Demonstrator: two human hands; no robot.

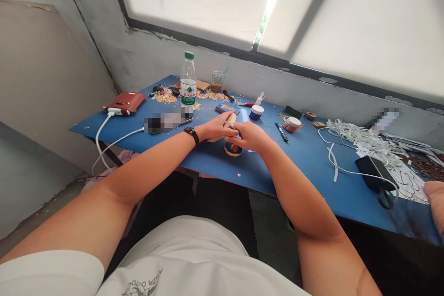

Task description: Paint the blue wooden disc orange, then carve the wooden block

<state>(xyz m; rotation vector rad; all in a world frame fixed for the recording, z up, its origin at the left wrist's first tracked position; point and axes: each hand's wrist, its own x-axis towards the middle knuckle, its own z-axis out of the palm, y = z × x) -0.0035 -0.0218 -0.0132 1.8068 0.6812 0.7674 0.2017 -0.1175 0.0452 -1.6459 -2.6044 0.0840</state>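
Note:
Near the front edge of the blue table, my left hand (215,128) is closed on a pale wooden block (229,120). My right hand (252,136) meets it from the other side, fingers curled round a thin grey blade-like tool (231,126) that lies against the wood. The hands hide most of the tool, so its exact kind is unclear. Just below them sits a round dark blue piece (233,149) with an orange pattern. Behind the hands lies a blue block (225,107) with a similar orange pattern.
A water bottle (188,84) and a drink cup (217,83) stand at the back among wood shavings (164,96). Small jars (256,112), a pen (282,132) and a black box with cable (376,173) lie rightward. Another person's arm (436,201) enters at right.

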